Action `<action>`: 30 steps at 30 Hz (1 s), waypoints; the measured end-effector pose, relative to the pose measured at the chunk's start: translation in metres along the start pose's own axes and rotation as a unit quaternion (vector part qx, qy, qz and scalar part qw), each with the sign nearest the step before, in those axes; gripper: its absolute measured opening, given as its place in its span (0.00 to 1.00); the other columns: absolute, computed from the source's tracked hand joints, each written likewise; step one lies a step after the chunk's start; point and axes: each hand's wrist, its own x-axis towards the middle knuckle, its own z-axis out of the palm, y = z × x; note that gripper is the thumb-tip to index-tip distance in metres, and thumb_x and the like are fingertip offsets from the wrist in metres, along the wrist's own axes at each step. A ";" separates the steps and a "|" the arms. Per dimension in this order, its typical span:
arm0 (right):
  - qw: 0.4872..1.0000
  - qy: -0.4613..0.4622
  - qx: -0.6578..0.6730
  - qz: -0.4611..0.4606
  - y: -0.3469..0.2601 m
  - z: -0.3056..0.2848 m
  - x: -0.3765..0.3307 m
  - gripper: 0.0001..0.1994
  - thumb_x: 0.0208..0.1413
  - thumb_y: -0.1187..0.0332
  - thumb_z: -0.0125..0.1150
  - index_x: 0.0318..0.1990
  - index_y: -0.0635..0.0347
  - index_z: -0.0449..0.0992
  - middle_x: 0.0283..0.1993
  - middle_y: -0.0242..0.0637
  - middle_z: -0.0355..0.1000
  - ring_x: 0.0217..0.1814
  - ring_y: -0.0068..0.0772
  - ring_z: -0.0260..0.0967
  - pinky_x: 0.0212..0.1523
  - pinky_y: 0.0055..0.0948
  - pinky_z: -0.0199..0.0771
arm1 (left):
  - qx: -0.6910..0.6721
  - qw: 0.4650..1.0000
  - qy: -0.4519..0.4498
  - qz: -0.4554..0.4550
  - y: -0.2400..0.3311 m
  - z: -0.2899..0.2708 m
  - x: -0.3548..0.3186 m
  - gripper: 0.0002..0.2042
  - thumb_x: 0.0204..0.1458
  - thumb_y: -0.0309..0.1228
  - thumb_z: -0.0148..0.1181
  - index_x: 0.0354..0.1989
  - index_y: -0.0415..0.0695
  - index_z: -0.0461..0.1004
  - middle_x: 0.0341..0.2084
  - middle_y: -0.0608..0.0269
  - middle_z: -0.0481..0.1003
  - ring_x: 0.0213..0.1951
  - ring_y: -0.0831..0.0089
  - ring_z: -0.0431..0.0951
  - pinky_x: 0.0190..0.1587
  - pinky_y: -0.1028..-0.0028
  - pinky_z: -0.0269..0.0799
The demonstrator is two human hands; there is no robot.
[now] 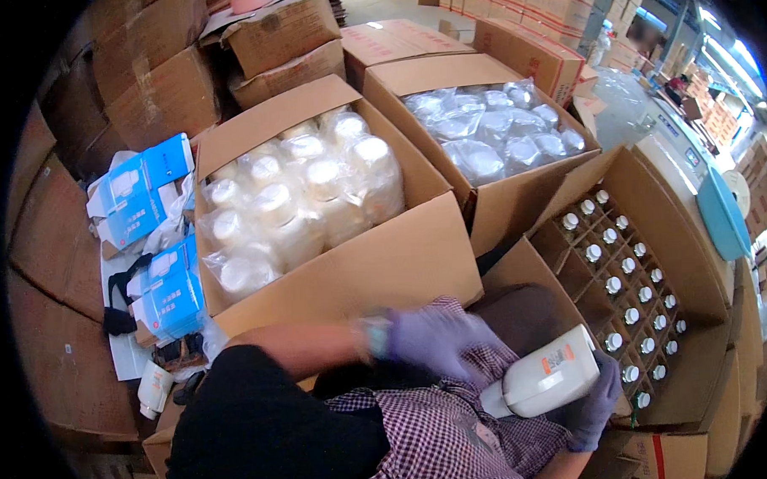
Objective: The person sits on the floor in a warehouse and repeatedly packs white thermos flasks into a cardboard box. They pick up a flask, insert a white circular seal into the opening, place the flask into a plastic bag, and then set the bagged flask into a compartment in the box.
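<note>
My right hand [594, 401], in a pale purple glove, grips a white plastic bottle [550, 373] with a small orange-and-white label. The bottle lies tilted over my lap, its narrower end toward the lower left. Smeared by motion, my left hand [442, 343] is in a similar glove, just left of the bottle and in front of my checkered apron [432, 432]; its fingers are too blurred to read. To my right stands an open carton [520, 277] with cardboard dividers, holding several white-capped bottles [631, 315] upright.
Ahead, an open carton [385, 277] holds several plastic-wrapped white bottles [272, 205]. Behind it, another carton [517, 205] holds clear-wrapped ones. Blue printed boxes [137, 206] and a loose white bottle [155, 388] sit at left. A light-blue basin [722, 215] stands at right.
</note>
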 end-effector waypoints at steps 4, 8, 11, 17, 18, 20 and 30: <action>0.998 0.008 0.061 0.023 -0.007 -0.001 -0.006 0.19 0.71 0.61 0.42 0.52 0.69 0.74 0.52 0.43 0.72 0.58 0.38 0.68 0.63 0.35 0.63 | 0.346 0.752 0.370 -0.421 -0.056 -0.098 -0.160 0.35 0.44 0.59 0.70 0.50 0.40 0.76 0.46 0.44 0.77 0.47 0.50 0.79 0.53 0.59 0.74; 0.997 -0.016 0.074 0.016 0.011 -0.006 -0.008 0.22 0.72 0.56 0.42 0.55 0.68 0.73 0.57 0.45 0.71 0.61 0.40 0.67 0.65 0.37 0.61 | 0.384 0.615 0.112 -0.679 -0.053 -0.112 -0.313 0.34 0.40 0.62 0.69 0.39 0.38 0.81 0.36 0.47 0.82 0.39 0.55 0.82 0.45 0.60 0.76; 0.994 -0.018 0.100 0.045 0.007 0.000 -0.004 0.23 0.72 0.54 0.43 0.55 0.69 0.73 0.57 0.45 0.71 0.61 0.40 0.66 0.66 0.38 0.61 | 0.266 0.638 0.003 -0.723 -0.072 -0.145 -0.357 0.28 0.44 0.57 0.68 0.31 0.38 0.83 0.26 0.53 0.82 0.31 0.61 0.83 0.39 0.65 0.78; 0.994 0.003 0.097 0.048 -0.005 -0.003 0.006 0.16 0.66 0.68 0.50 0.54 0.70 0.74 0.55 0.44 0.72 0.60 0.38 0.67 0.65 0.36 0.62 | -0.131 0.971 0.109 -0.167 -0.009 -0.207 -0.177 0.16 0.56 0.43 0.62 0.26 0.43 0.80 0.30 0.57 0.79 0.35 0.64 0.77 0.42 0.64 0.73; 0.997 0.016 0.071 0.031 -0.020 -0.002 0.010 0.16 0.60 0.72 0.53 0.54 0.69 0.74 0.55 0.45 0.72 0.61 0.40 0.68 0.66 0.37 0.62 | -0.271 0.947 0.160 -0.061 -0.015 -0.201 -0.139 0.17 0.58 0.47 0.61 0.35 0.44 0.80 0.41 0.54 0.78 0.46 0.61 0.76 0.51 0.60 0.70; 0.997 0.030 0.053 -0.055 -0.038 -0.001 0.020 0.19 0.53 0.71 0.57 0.53 0.67 0.75 0.56 0.47 0.73 0.62 0.44 0.68 0.67 0.40 0.63 | -0.497 0.844 0.155 0.128 -0.022 -0.186 -0.055 0.24 0.61 0.53 0.56 0.52 0.44 0.76 0.59 0.50 0.71 0.62 0.55 0.69 0.66 0.54 0.61; 0.926 0.203 -0.182 -0.260 -0.053 0.051 0.112 0.43 0.40 0.62 0.77 0.65 0.64 0.63 0.67 0.55 0.60 0.73 0.59 0.53 0.73 0.56 0.51 | -0.824 0.497 -0.061 0.266 -0.006 -0.085 0.300 0.39 0.62 0.59 0.50 0.68 0.34 0.59 0.64 0.44 0.63 0.67 0.54 0.59 0.72 0.59 0.52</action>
